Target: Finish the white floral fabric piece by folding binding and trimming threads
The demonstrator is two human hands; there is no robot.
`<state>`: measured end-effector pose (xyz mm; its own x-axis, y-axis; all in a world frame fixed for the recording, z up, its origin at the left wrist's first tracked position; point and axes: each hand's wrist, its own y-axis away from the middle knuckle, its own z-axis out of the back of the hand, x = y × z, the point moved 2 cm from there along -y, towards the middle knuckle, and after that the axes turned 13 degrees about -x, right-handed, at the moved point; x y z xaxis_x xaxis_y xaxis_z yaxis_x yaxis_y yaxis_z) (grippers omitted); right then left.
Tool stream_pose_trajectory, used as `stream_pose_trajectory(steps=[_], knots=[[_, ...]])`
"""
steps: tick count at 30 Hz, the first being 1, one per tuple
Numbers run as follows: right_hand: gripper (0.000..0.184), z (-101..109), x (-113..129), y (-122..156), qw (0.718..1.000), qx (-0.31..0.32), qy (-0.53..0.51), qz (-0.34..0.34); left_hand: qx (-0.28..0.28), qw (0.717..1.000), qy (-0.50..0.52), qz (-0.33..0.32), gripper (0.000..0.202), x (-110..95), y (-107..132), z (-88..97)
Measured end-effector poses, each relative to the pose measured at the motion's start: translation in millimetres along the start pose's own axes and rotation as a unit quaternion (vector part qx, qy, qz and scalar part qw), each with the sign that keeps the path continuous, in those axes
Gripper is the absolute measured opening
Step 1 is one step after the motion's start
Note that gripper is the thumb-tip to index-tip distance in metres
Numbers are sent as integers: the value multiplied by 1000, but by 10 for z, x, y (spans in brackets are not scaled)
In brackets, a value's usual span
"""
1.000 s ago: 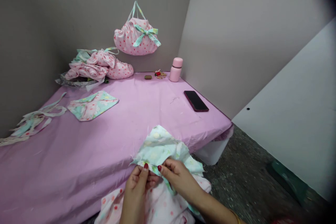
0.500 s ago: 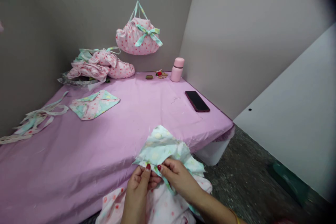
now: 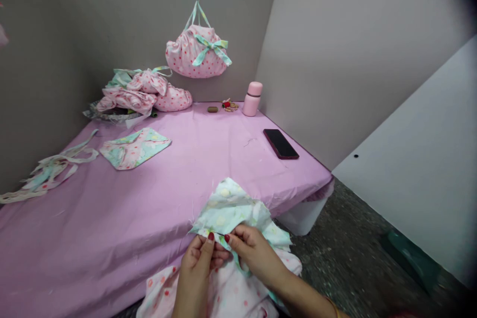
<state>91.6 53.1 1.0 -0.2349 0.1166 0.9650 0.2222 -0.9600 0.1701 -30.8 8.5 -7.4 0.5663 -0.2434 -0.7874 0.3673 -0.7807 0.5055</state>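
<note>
Grey walls meet in a corner behind a desk point(image 3: 149, 198) draped in pink cloth. At the bottom centre of the frame we see the left hand point(image 3: 197, 263) and the right hand point(image 3: 251, 256) side by side, fingers pinched on the near edge of a mint-green floral fabric piece point(image 3: 233, 208), which lies over the desk's front edge. Below the hands hangs a white cloth with pink dots point(image 3: 223, 298). In the upper centre a pink dotted bag point(image 3: 196, 52) hangs on the wall; a heap of similar bags point(image 3: 141, 92) sits at upper left. We also see a folded fabric piece point(image 3: 134, 148), fabric strips point(image 3: 48, 171) at the left, a pink bottle point(image 3: 252, 98) and a dark phone point(image 3: 280, 143).
</note>
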Motion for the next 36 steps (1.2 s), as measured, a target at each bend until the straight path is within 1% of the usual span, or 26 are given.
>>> stream_pose_trajectory(steps=[3,5,8,14,17,21,24,28,33,36], knots=[[34,20,-34,12,1000,1,-18,5,2,1000,2,-1,27,-4,6,1],[37,44,-57,38,999,5,-39,-4,2,1000,5,0,27,-2,11,5],[34,73,-80,93,998,14,-58,-10,1,1000,12,3,28,3,13,8],[25,105,-115,164,998,25,-13,-55,-18,999,38,5,26,-29,-16,25],[19,152,-117,181,999,18,22,-43,-22,999,41,15,25,-55,-33,49],[16,202,-118,206,998,25,52,-33,-46,997,50,35,27,-65,-26,83],[20,226,-80,218,998,22,55,-18,-56,996,60,41,29,-64,2,98],[31,238,26,213,995,19,93,37,-61,995,63,43,30,-54,32,120],[30,188,84,185,987,36,140,67,-66,995,67,36,33,-48,51,136],[29,143,89,167,985,33,154,67,-65,995,66,34,32,-46,54,138]])
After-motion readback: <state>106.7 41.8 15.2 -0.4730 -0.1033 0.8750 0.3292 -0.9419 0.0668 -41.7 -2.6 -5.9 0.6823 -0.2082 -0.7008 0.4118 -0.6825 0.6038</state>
